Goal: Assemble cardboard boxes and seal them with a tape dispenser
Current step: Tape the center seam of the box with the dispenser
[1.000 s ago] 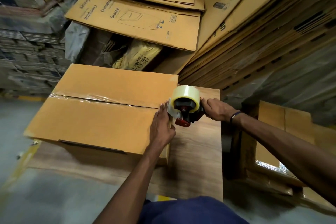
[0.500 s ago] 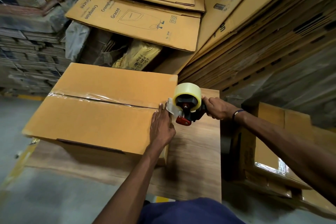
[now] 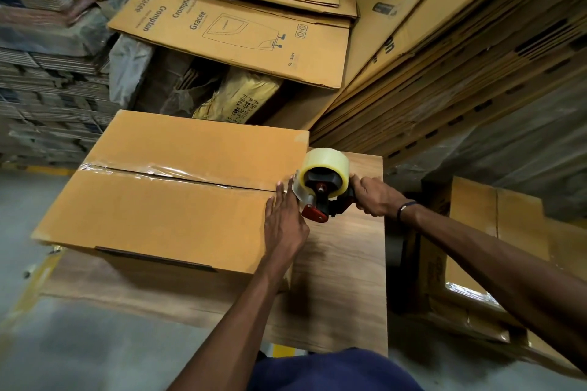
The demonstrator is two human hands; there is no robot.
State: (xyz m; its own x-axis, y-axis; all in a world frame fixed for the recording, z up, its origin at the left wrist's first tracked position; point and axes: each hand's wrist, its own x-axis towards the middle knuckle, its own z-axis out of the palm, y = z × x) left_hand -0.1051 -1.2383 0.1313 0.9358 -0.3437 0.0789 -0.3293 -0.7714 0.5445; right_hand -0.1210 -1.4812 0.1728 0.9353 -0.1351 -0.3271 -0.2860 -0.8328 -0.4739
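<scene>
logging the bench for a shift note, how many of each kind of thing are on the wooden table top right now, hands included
assembled cardboard box: 1
tape dispenser: 1
hands: 2, left hand flat on the box, right hand gripping the dispenser handle
total: 4

Left hand flat, fingers straight — right hand curled tight.

Cardboard box sits on the wood-grain table, clear tape along its top seam. My left hand presses flat at the box's right edge. My right hand grips the tape dispenser just off that edge.
</scene>
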